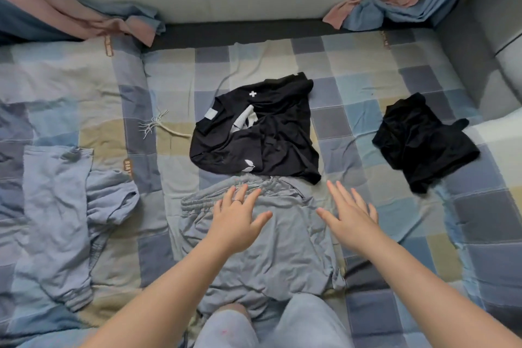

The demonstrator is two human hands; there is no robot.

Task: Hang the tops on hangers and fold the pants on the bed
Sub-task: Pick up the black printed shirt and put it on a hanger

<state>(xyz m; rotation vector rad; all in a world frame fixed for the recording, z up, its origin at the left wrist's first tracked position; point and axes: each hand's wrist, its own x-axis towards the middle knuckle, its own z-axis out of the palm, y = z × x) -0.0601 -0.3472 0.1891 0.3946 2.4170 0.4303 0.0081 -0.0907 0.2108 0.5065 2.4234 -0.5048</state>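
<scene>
Both open, left hand (237, 217) is pressing limp grey knit pants (268, 263), right hand (353, 216) hovering alongside (light, floppy; probably best gripping the waistband (203, 200) corners).

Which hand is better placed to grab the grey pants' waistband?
Left: the left hand rests on the grey pants at the waistband; the right hand is at their right edge.
</scene>
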